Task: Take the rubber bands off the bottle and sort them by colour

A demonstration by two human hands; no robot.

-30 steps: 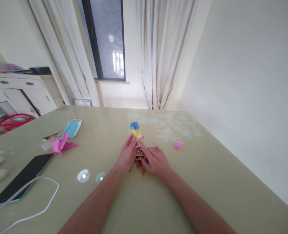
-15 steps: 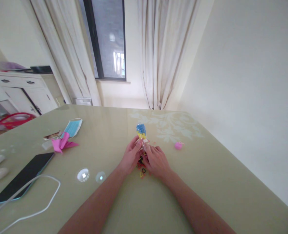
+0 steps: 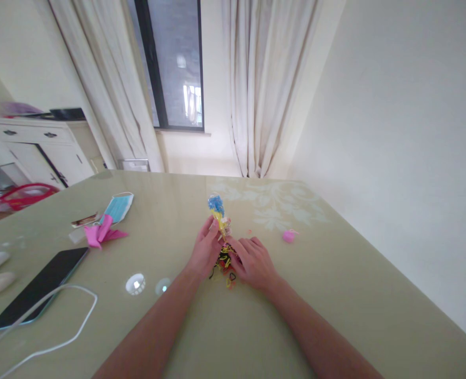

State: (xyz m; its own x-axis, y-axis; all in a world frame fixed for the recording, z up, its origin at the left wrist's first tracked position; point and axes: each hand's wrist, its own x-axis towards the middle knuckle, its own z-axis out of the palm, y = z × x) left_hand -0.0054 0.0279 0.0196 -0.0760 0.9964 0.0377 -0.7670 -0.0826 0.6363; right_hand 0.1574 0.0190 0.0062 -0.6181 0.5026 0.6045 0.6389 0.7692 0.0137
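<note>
Head view: left hand (image 3: 204, 252) pinches one bag (image 3: 216, 204) near one band pile (image 3: 225, 258); right hand (image 3: 255, 261), grip impossible to tell.

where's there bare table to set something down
Widest: the right side of the table, bordered by the right forearm, pink lump and right edge. Another lies between face mask and clear bag. Crowded: the left, with dark device, cable and pink paper; the middle, left hand and right hand around loose bands.

Tilted clear packet (image 3: 217, 207) near loose bands (image 3: 225, 258)
</note>
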